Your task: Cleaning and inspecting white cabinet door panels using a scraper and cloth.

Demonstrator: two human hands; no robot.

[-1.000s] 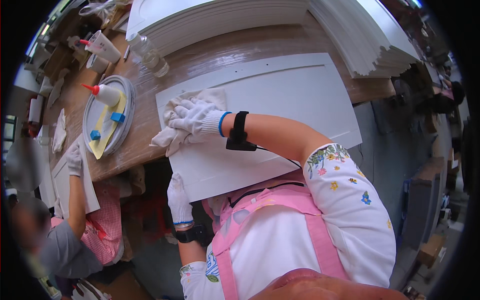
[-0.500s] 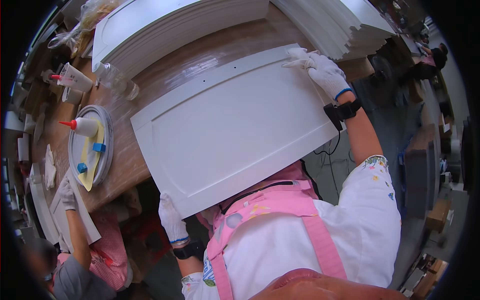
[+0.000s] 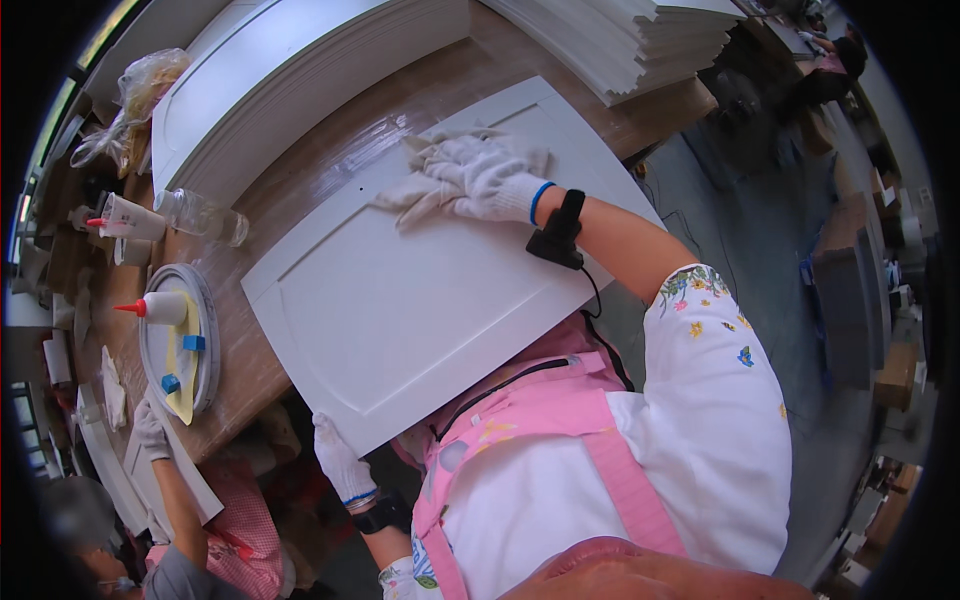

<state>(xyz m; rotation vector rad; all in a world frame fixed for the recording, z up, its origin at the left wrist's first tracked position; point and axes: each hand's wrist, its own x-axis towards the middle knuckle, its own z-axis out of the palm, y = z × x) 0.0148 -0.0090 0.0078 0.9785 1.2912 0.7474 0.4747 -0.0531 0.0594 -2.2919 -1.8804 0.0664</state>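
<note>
A white cabinet door panel (image 3: 400, 310) with a recessed middle and a small dark hole lies tilted across the table edge, its near side against my pink apron. My right hand (image 3: 490, 180), in a white knit glove, presses a pale cloth (image 3: 420, 195) on the panel's far part, fingers closed over it. At the panel's near left corner my left hand (image 3: 340, 460), gloved too, grips the edge; its fingertips are partly hidden.
Stacked white panels (image 3: 300, 90) stand behind, more (image 3: 640, 50) at far right. Left on the wooden table (image 3: 240, 370) are a clear bottle (image 3: 205, 217), a cup (image 3: 130, 217) and a lid (image 3: 208, 345) with a red-tipped glue bottle (image 3: 165, 308) and blue blocks (image 3: 193, 343). A co-worker's gloved hand (image 3: 150, 432) is at lower left.
My right hand has moved left with the cloth, from the panel's far right corner onto its far middle. My left hand stays at the near left corner. The view has shifted slightly.
</note>
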